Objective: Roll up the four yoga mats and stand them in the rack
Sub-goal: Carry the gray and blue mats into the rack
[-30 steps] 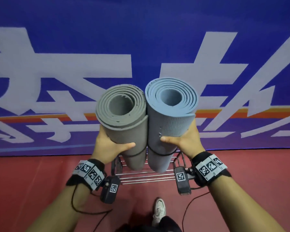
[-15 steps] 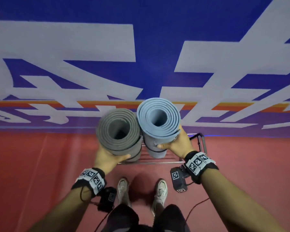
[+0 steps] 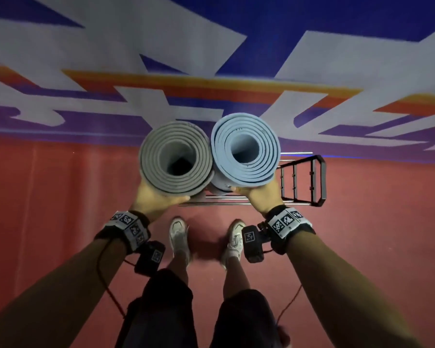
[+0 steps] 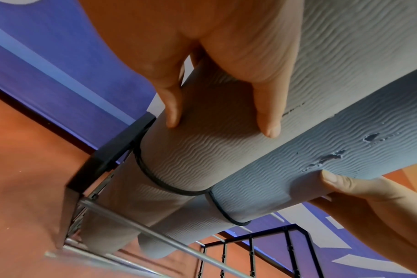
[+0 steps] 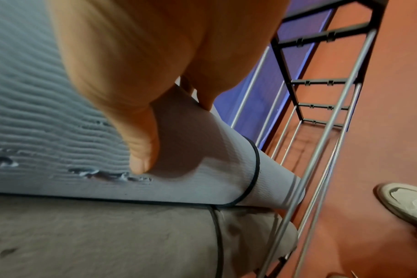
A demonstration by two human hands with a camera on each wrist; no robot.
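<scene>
Two rolled mats stand side by side in the metal rack (image 3: 301, 179). My left hand (image 3: 156, 199) grips the grey mat (image 3: 176, 159) from the left, thumb across its front. The blue mat (image 3: 245, 151) is held from the right by my right hand (image 3: 258, 197). A thin black band circles each roll low down, on the grey mat (image 4: 179, 165) and on the blue mat (image 4: 262, 178). The lower ends of both rolls pass behind the rack's (image 4: 155, 237) front rails. In the right wrist view my right thumb lies on the blue mat (image 5: 48, 122), beside the grey mat (image 5: 95, 240).
The rack (image 5: 321, 112) stands on a red floor against a blue, white and orange banner wall (image 3: 211, 46). Its right half holds nothing. My feet in white shoes (image 3: 178, 234) stand just in front of it. Cables hang from both wrist cameras.
The view has tilted further down and I now look straight into the tops of the rolls. Both mats have sunk lower into the rack, and my hands keep hold of them.
</scene>
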